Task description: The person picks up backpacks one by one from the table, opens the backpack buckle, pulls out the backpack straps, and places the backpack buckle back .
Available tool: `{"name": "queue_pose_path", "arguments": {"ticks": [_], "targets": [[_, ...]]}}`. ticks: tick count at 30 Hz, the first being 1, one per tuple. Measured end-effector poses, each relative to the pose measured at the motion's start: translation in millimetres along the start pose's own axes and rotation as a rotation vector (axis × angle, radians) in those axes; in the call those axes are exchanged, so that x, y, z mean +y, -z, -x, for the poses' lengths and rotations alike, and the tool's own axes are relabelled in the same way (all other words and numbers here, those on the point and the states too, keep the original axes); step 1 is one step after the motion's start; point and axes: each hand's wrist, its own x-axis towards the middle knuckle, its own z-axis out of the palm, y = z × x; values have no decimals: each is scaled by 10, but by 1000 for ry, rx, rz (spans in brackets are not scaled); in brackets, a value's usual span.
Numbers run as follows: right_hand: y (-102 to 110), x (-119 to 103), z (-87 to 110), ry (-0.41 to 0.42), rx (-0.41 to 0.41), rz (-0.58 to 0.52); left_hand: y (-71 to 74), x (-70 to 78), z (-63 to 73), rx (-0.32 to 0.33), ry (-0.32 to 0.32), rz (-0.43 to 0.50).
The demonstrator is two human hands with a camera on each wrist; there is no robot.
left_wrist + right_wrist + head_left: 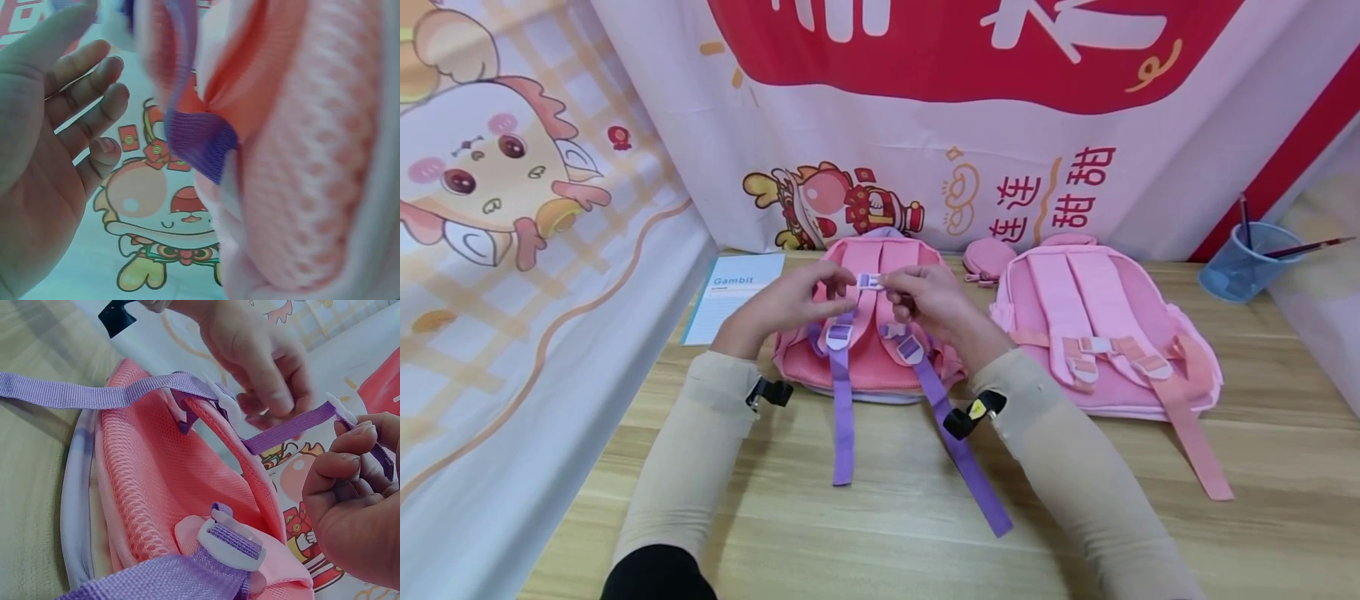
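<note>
A pink backpack (898, 367) with purple webbing lies back side up on the table. My right hand (928, 300) pinches a white plastic buckle (868, 282) on a short purple strap (290, 427), raised above the shoulder straps. My left hand (790, 296) is beside the buckle on its left; in the left wrist view its fingers (87, 94) are loosely bent with nothing between them. White strap adjusters (838, 337) sit lower on both shoulder straps, and two long purple strap ends (844, 433) trail toward the table's front.
To the right lies a second pink backpack (1120, 325) with peach straps, its chest buckle (1097, 345) white. A round pink pouch (988, 258) sits between the bags. A "Gambit" booklet (730, 292) is at left, a blue pencil cup (1247, 262) at far right, and a printed curtain (910, 150) behind.
</note>
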Motion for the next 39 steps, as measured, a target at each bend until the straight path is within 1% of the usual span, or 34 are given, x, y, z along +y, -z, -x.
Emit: {"name": "queue_pose_path", "arguments": {"ticks": [3, 6, 11, 15, 19, 24, 28, 32, 35, 39], "targets": [[0, 6, 8, -9, 10, 6, 19, 36, 4, 37, -62, 3], [1, 18, 9, -17, 2, 11, 30, 81, -9, 55, -109, 1], [6, 36, 10, -23, -34, 11, 37, 131, -33, 69, -153, -10], [68, 56, 14, -50, -43, 6, 39, 142, -31, 76, -154, 7], [165, 84, 26, -86, -24, -3, 38, 126, -13, 86, -142, 19], [240, 121, 33, -82, -15, 35, 20, 105, 5, 101, -138, 30], [240, 143, 36, -62, -30, 72, 5, 101, 13, 107, -138, 44], [214, 154, 31, -62, -35, 77, 2, 104, 18, 110, -139, 48], [184, 164, 23, -79, -38, 57, 3, 102, 23, 113, -148, 47], [134, 182, 6, -82, -58, 14, 3, 99, 32, 117, -162, 51]]}}
